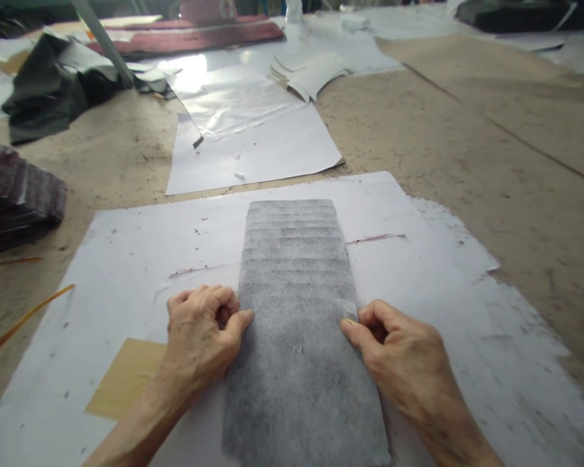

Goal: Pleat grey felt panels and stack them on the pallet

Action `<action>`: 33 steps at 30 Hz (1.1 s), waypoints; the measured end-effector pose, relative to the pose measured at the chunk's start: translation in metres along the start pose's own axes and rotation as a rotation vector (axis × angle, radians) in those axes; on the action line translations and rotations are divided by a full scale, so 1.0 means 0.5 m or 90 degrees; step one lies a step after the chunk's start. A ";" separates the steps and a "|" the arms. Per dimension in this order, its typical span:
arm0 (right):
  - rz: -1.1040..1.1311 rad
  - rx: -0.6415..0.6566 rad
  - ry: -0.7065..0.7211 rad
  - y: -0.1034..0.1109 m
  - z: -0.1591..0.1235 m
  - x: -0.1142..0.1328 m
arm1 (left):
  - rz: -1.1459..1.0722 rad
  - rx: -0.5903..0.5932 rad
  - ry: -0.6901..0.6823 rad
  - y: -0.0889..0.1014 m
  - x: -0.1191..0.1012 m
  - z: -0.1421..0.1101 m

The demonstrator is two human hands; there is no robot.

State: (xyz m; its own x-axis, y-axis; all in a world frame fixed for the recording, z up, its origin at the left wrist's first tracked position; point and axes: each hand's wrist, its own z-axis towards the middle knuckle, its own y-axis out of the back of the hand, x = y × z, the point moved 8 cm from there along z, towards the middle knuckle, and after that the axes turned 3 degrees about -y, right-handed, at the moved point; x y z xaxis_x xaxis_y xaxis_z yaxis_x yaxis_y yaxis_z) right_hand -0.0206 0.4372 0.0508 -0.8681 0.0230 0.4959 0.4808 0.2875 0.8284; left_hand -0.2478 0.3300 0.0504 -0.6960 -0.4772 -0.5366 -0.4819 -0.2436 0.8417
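Note:
A long grey fibrous panel (299, 383), felt-like with crosswise ridges over its far half, lies lengthwise in front of me on white paper (448, 298). My left hand (207, 327) pinches its left edge, thumb on top and fingers curled at the side. Opposite, my right hand (399, 357) pinches the right edge in the same way, where a small pale corner of the material shows by the thumb. The fingertips under the edges are hidden. Beside my left wrist is a yellowish-tan square piece (126, 379), partly covered by the forearm.
Farther off lie another white sheet (253, 149), clear plastic film (233, 104) and curved off-white pieces (314, 74). At left are a dark striped stack (19, 194), an orange strip (29, 318) and crumpled black material (53, 87). A reddish stack (194, 37) sits at the back.

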 end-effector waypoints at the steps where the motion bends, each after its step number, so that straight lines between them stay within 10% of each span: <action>1: -0.003 -0.016 0.002 0.000 -0.002 -0.003 | 0.011 -0.006 0.003 0.001 0.000 -0.002; 7: 0.000 -0.168 0.097 0.012 -0.023 -0.011 | 0.064 -0.087 -0.020 0.004 0.003 -0.027; 12: -0.069 -0.318 0.380 0.043 -0.071 0.049 | 0.143 -0.253 -0.142 0.025 -0.022 -0.071; 17: -0.086 -0.220 0.551 0.036 -0.075 0.080 | 0.155 -0.201 -0.345 0.010 -0.062 -0.086; 24: -0.062 -0.112 0.439 0.018 -0.027 0.054 | 0.050 -0.041 -0.185 -0.001 -0.029 -0.042; 33: 0.038 -0.133 0.266 0.025 -0.028 0.013 | -0.005 -0.037 -0.028 0.005 0.002 -0.059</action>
State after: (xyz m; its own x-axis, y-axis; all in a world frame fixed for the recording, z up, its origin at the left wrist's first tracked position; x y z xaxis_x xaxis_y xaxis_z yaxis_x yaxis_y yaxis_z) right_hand -0.0184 0.4273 0.0680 -0.7346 -0.3668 0.5708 0.5799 0.0974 0.8089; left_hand -0.2342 0.3039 0.0538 -0.7157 -0.4376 -0.5443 -0.4563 -0.2971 0.8388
